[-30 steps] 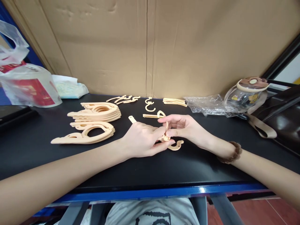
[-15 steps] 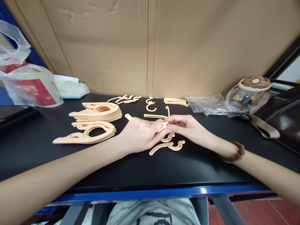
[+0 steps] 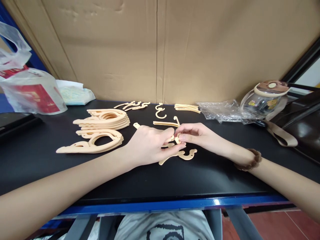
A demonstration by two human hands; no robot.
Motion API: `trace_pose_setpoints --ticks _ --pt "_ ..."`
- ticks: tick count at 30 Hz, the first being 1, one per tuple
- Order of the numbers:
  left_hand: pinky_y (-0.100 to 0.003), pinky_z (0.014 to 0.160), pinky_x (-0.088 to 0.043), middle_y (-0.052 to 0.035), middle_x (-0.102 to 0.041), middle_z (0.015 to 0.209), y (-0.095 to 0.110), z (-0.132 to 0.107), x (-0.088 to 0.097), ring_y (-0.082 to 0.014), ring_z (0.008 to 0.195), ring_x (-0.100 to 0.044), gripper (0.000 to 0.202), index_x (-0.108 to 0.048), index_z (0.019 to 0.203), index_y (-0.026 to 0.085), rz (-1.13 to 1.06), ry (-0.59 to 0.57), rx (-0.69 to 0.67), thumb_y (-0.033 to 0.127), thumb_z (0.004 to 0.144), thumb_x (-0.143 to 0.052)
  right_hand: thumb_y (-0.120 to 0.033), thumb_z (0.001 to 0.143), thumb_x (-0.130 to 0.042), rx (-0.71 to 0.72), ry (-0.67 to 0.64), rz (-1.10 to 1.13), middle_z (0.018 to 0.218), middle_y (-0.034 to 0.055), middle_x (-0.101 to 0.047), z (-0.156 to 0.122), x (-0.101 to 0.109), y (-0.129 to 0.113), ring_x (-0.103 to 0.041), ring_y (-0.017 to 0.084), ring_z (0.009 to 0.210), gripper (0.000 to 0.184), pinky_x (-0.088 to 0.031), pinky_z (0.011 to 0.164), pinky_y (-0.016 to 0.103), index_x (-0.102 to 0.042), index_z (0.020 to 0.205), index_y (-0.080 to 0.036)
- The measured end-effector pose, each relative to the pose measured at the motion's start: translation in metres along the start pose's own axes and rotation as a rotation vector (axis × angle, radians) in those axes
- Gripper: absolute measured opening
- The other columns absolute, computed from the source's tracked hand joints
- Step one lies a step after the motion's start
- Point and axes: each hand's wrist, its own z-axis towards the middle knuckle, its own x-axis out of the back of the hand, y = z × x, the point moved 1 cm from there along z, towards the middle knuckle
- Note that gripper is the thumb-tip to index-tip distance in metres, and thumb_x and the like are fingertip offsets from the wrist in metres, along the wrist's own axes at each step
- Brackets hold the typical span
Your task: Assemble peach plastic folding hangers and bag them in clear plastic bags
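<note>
My left hand (image 3: 150, 146) and my right hand (image 3: 197, 135) meet over the middle of the black table (image 3: 37, 160). Both pinch small cream plastic hanger parts (image 3: 175, 138) between their fingertips; a hook end (image 3: 177, 119) sticks up above my right fingers and a flat tab (image 3: 136, 125) juts out behind my left hand. Right under the hands a curved cream piece (image 3: 186, 155) lies on the table. A stack of cream hanger arms (image 3: 101, 128) sits to the left of my left hand.
More small cream parts lie at the back: thin curved pieces (image 3: 132, 106), hooks (image 3: 160, 111), flat strips (image 3: 187, 108). Crumpled clear plastic (image 3: 220, 111) and a clear lidded jar (image 3: 265, 98) stand back right, beside a dark bag (image 3: 300, 126). Plastic bags (image 3: 32, 90) are at the left. Cardboard (image 3: 160, 50) walls the back.
My hands have turned the small parts between the fingertips; the hook end now points up above my right fingers. A curved piece has come into view on the table under my hands.
</note>
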Motion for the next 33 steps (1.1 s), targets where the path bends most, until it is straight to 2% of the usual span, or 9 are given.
trace_pose_setpoints --ticks 5,10,16,21,24,28,31,33 --pt "-0.021 0.041 -0.021 0.0078 -0.046 0.044 0.003 -0.001 -0.001 -0.0065 0.037 -0.041 0.038 -0.044 0.061 0.018 -0.001 0.017 -0.059 0.042 0.088 -0.057 -0.041 0.086 -0.062 -0.002 -0.023 0.02 0.086 -0.0001 -0.066 0.0 -0.002 -0.001 -0.058 0.013 0.078 0.022 -0.045 0.069 0.025 -0.068 0.092 -0.02" --pt "-0.022 0.04 -0.023 0.0068 -0.05 0.044 0.005 0.0 0.0 -0.0073 0.037 -0.044 0.036 -0.048 0.062 0.018 0.017 0.031 -0.088 0.04 0.09 -0.054 -0.04 0.084 -0.064 -0.019 -0.006 0.059 0.082 -0.0009 -0.065 0.0 -0.002 -0.002 -0.057 0.012 0.074 0.021 -0.044 0.067 0.024 -0.068 0.088 -0.019" --pt "-0.023 0.039 -0.026 0.0056 -0.054 0.044 0.005 -0.003 -0.005 -0.0084 0.036 -0.048 0.032 -0.049 0.059 0.018 0.078 0.076 -0.157 0.034 0.086 -0.054 -0.045 0.086 -0.061 -0.078 -0.088 -0.017 0.07 -0.0021 -0.057 -0.001 -0.001 0.002 -0.046 0.01 0.063 0.028 -0.036 0.056 0.024 -0.067 0.082 -0.017" --pt "-0.025 0.038 -0.025 0.0047 -0.054 0.039 0.007 -0.005 -0.014 -0.0108 0.034 -0.05 0.04 -0.051 0.054 0.018 0.193 0.129 -0.253 0.041 0.086 -0.052 -0.046 0.081 -0.066 -0.111 -0.12 -0.047 0.066 -0.0034 -0.051 0.0 -0.002 0.004 -0.045 0.009 0.06 0.032 -0.034 0.053 0.023 -0.062 0.072 -0.016" --pt "-0.026 0.038 -0.024 0.0026 -0.057 0.041 0.009 -0.004 -0.017 -0.0132 0.036 -0.055 0.043 -0.055 0.056 0.017 0.213 0.077 -0.273 0.044 0.088 -0.051 -0.045 0.078 -0.07 -0.135 -0.126 -0.035 0.068 -0.0031 -0.053 0.0 -0.003 0.004 -0.048 0.009 0.06 0.032 -0.038 0.053 0.022 -0.06 0.069 -0.016" --pt "-0.026 0.04 -0.02 -0.0002 -0.061 0.045 0.008 -0.001 -0.012 -0.0149 0.038 -0.056 0.042 -0.059 0.063 0.016 0.221 -0.054 -0.128 0.044 0.091 -0.045 -0.042 0.084 -0.063 -0.075 -0.09 -0.033 0.068 -0.003 -0.055 0.0 -0.003 0.0 -0.051 0.01 0.06 0.026 -0.04 0.053 0.023 -0.06 0.076 -0.018" --pt "-0.026 0.042 -0.02 -0.0021 -0.067 0.055 0.004 0.003 -0.005 -0.0176 0.045 -0.062 0.04 -0.062 0.078 0.015 0.266 -0.17 0.051 0.044 0.094 -0.04 -0.039 0.088 -0.06 0.063 0.051 -0.139 0.084 -0.0002 -0.06 -0.002 -0.001 -0.006 -0.056 0.013 0.075 0.019 -0.046 0.067 0.025 -0.061 0.09 -0.02" --pt "-0.025 0.043 -0.019 -0.0034 -0.07 0.062 0.0 0.006 0.001 -0.0201 0.052 -0.065 0.037 -0.062 0.091 0.015 0.344 -0.227 0.19 0.043 0.095 -0.039 -0.037 0.089 -0.059 0.133 0.17 -0.211 0.087 0.0001 -0.061 -0.004 0.004 -0.007 -0.058 0.014 0.08 0.023 -0.047 0.074 0.028 -0.057 0.106 -0.022"
